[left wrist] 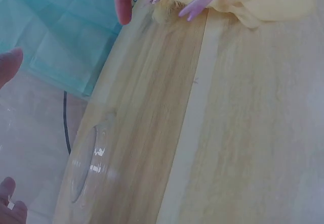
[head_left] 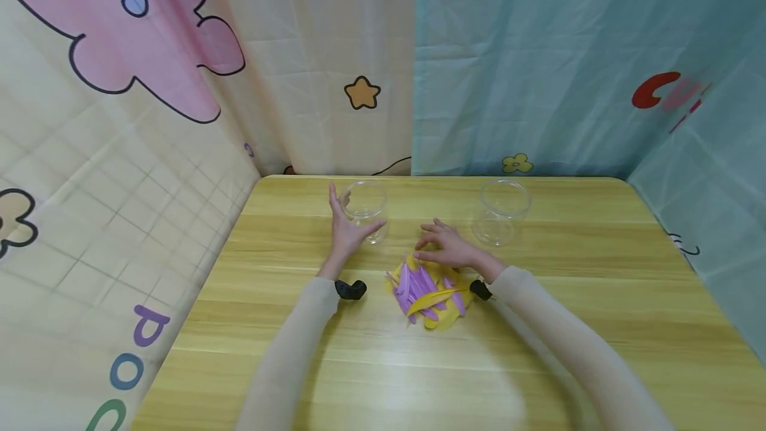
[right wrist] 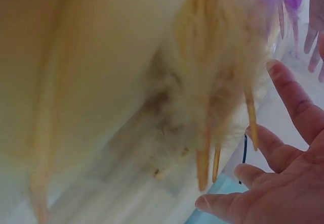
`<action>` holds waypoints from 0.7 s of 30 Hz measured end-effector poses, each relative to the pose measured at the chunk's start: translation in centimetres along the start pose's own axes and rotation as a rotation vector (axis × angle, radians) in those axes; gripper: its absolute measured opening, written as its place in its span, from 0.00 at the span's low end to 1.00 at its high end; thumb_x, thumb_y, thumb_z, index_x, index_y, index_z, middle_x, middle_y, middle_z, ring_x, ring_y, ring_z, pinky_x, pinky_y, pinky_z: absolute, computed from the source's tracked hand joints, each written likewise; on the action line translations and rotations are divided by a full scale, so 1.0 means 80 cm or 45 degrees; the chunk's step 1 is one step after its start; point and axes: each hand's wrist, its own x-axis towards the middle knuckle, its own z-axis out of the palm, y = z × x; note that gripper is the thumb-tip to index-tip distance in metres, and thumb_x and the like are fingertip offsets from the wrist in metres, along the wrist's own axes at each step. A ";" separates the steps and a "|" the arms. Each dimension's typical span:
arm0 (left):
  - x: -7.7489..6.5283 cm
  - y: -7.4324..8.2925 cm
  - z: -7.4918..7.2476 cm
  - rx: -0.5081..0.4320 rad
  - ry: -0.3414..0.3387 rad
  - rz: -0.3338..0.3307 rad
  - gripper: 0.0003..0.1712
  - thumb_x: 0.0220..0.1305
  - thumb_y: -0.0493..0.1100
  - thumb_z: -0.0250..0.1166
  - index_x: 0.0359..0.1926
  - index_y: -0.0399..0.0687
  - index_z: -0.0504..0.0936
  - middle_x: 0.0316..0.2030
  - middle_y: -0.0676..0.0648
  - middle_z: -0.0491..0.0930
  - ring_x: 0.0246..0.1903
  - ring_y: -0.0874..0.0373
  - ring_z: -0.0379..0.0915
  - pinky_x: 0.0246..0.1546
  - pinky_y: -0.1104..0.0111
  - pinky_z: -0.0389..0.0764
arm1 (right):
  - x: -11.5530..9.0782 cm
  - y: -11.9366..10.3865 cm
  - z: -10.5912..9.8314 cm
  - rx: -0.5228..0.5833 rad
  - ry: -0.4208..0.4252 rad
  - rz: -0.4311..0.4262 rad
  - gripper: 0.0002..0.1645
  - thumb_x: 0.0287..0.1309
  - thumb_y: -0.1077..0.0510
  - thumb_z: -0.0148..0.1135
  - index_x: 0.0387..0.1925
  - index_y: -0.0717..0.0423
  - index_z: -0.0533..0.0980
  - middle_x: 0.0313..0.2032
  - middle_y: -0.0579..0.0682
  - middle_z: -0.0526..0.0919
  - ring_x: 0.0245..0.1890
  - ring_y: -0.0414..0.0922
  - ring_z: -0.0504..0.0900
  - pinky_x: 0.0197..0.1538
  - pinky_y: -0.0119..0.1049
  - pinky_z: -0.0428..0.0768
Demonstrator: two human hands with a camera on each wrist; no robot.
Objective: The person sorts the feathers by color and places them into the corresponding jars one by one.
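- The feather pile (head_left: 421, 288), purple and yellow feathers lying loosely across one another on the desk (head_left: 383, 364), is the reference here.
- The right hand (head_left: 447, 248) is over the pile's far side, fingers spread and gripping nothing, with feathers right below and in front of the palm.
- The left hand (head_left: 346, 228) is beyond the pile and to its left, opened wide, thumb and fingers spread around the near and left sides of the left transparent cup (head_left: 366, 199).
- The right wrist view is blurred and the cup's walls are faint, so I cannot tell whether either hand actually touches feather or cup.
- Past the pile, the desk's far edge runs straight along the foot of the curtains, with both cups between pile and edge.
- Toward the person, bare wood extends from the pile; there is room to its left and right as well, crossed by the two sleeved forearms.
- The right transparent cup (head_left: 501, 211) stands upright beyond the pile and to its right, apart from the right hand.
- A black wrist camera (head_left: 481, 289) sits at the pile's right edge, in the way on that side.
- Behind everything hang a beige curtain (head_left: 335, 32) and a teal curtain (head_left: 520, 38).
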 end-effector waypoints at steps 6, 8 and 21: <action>-0.005 0.007 0.002 0.018 0.025 -0.055 0.73 0.36 0.50 0.82 0.74 0.56 0.39 0.67 0.48 0.58 0.65 0.51 0.53 0.62 0.51 0.57 | 0.004 0.001 0.006 -0.013 0.034 0.045 0.11 0.60 0.49 0.63 0.35 0.53 0.82 0.63 0.67 0.64 0.67 0.70 0.46 0.62 0.68 0.45; -0.003 -0.002 0.003 0.040 0.029 -0.085 0.70 0.34 0.53 0.82 0.73 0.54 0.46 0.66 0.49 0.59 0.64 0.52 0.54 0.61 0.52 0.59 | 0.005 -0.001 0.007 -0.012 0.041 0.045 0.11 0.59 0.50 0.63 0.33 0.53 0.82 0.62 0.68 0.65 0.66 0.70 0.47 0.62 0.68 0.46; 0.001 -0.012 0.009 0.027 0.063 -0.039 0.63 0.34 0.54 0.81 0.70 0.54 0.53 0.63 0.48 0.62 0.62 0.52 0.57 0.59 0.51 0.63 | 0.009 0.000 0.013 -0.023 0.076 0.089 0.10 0.56 0.54 0.65 0.23 0.53 0.79 0.57 0.67 0.71 0.65 0.69 0.54 0.65 0.60 0.48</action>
